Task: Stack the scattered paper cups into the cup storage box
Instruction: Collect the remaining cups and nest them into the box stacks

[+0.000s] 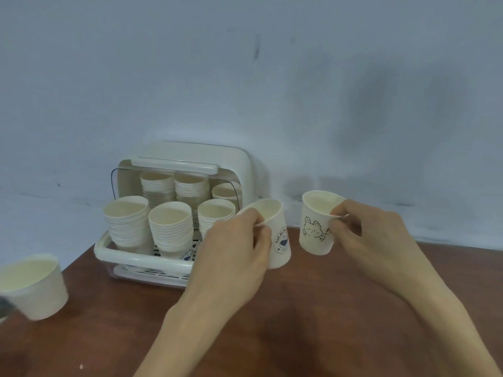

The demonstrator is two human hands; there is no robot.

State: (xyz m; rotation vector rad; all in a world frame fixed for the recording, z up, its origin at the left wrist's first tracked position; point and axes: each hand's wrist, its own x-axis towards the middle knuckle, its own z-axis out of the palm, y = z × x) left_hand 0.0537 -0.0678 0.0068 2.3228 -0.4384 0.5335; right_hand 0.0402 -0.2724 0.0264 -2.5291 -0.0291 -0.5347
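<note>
Two cups held above table (299, 322): left hand (239, 248) pinches rim of tilted cup (277, 240); right hand (364, 229) pinches rim of rabbit cup (315, 229). Box (141, 257), lid up, holds six stacks. Loose cup (35, 287) far left.

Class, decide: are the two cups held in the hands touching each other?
Apart. The head view shows wall and table between the round-logo cup and the bunny cup.
</note>
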